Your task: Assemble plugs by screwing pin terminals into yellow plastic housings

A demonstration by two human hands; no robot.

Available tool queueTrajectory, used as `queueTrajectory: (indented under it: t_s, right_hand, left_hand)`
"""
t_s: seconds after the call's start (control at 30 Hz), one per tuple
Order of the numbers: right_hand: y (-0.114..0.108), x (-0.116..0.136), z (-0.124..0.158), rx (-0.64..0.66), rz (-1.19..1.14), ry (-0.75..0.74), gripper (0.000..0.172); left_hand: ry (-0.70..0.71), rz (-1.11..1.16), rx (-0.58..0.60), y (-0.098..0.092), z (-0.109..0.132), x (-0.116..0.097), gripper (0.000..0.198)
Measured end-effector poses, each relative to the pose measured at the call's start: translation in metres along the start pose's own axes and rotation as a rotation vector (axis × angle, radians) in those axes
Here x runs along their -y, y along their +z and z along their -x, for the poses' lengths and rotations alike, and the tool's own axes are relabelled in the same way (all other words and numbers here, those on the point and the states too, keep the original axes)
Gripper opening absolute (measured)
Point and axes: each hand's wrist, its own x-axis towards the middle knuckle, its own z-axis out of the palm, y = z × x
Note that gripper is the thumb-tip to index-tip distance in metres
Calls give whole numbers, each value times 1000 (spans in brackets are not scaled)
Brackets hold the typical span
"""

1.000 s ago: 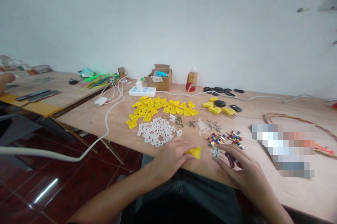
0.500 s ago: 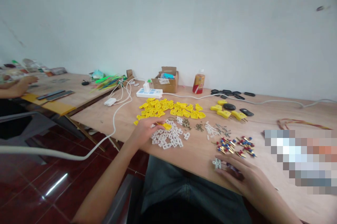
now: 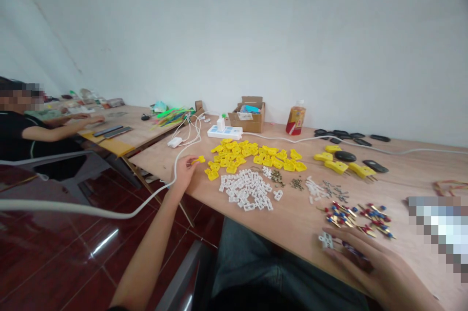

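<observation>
Yellow piece (image 3: 199, 159) is pinched by the left hand (image 3: 187, 167) at the front edge of the desk (image 3: 288, 225), toward its left corner; white piece (image 3: 325, 240) is gripped by the right hand (image 3: 383, 262) near the same edge, perhaps so its end is left uncovered.

The left hand (image 3: 187, 167) has carried a yellow shell (image 3: 200, 159) past the white pile (image 3: 246, 189): a second ago it was just right of the pile, then above it, and now it is to the pile's left, the shell at its fingertips. The view has swung left, so a co-worker's head and torso (image 3: 18, 130), far left of the pile, have come into sight.
</observation>
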Motion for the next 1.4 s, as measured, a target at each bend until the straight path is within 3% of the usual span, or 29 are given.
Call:
queueTrajectory:
  t_s: [0.17, 0.37, 0.6, 0.73, 0.87, 1.0, 1.17, 1.3, 1.4]
  right_hand:
    - [-1, 2, -1, -3, -15, -4, 35]
    - [5, 4, 1, -69, 30, 3, 34]
    - [1, 4, -2, -36, -9, -22, 30]
    - [-1, 10, -4, -43, -34, -16, 29]
    - [-2, 17, -4, -56, -51, 3, 28]
    - [-3, 16, -3, -46, -65, 3, 28]
    - [-4, 14, -4, 1, -91, -14, 28]
    - [-4, 20, -4, -13, -139, 30, 27]
    - [-6, 24, -4, -2, -149, 43, 26]
  left_hand:
    - [-23, -100, -14, 1, 1, 13, 25]
    - [7, -112, 57, 2, -1, 11, 32]
    - [36, -85, 69, 4, 2, 7, 32]
    - [75, -43, 95, 11, 5, -16, 34]
    - [183, 31, 175, 28, 1, -67, 32]
    - [371, 114, 344, 68, -24, -138, 30]
    - [539, 118, 554, 155, -63, -215, 30]
    - [622, 75, 658, 215, -69, -244, 24]
    - [651, 36, 679, 240, -66, -248, 18]
